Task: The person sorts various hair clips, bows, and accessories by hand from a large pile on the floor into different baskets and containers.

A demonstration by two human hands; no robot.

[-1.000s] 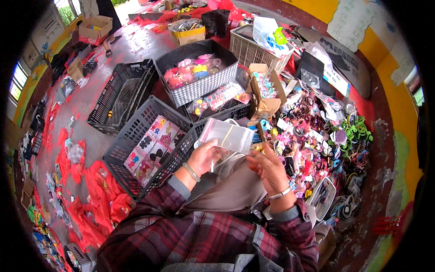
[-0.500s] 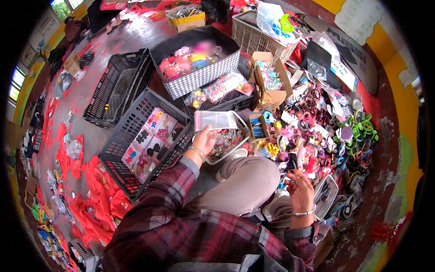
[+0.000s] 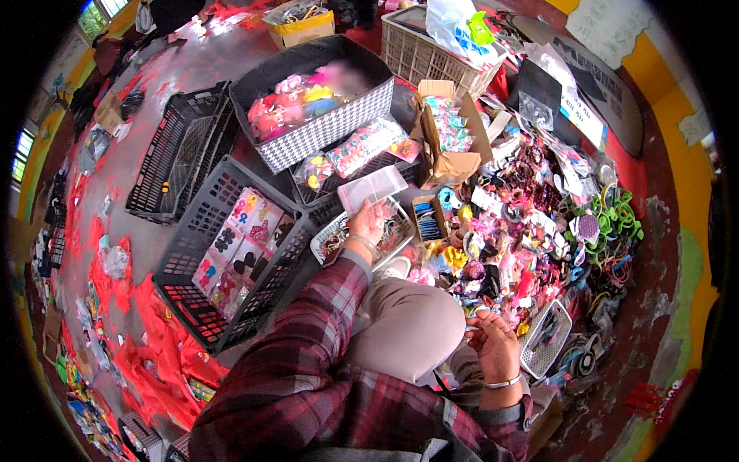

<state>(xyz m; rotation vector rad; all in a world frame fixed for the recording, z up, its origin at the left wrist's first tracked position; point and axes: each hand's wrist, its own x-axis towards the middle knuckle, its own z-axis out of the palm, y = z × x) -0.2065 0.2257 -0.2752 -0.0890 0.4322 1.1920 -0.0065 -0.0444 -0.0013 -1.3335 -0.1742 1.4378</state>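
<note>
My left hand (image 3: 367, 223) is over a white plastic basket (image 3: 394, 252), its fingers closed at the near edge of a flat clear plastic bag (image 3: 375, 187). The bag lies across the far rim of the basket. Dark, tangled small items show in the basket beside the hand. My right hand (image 3: 496, 348) is raised beside my knee with thumb and fingers pinched together. Something small and pale shows at its fingertips, too small to name. Below and right of that hand stands a white perforated basket (image 3: 546, 339).
A large pile of hair accessories (image 3: 531, 231) spreads at the right. A black crate (image 3: 181, 266) with carded pieces stands left, and a houndstooth bin (image 3: 331, 127) beyond. A small box of blue items (image 3: 428, 219) and an open carton (image 3: 454, 165) stand between bin and pile.
My left hand and the clear bag have shifted to the right and farther over the basket, baring more of its left side. My right hand's fingers have drawn closer together. The whole view has shifted.
</note>
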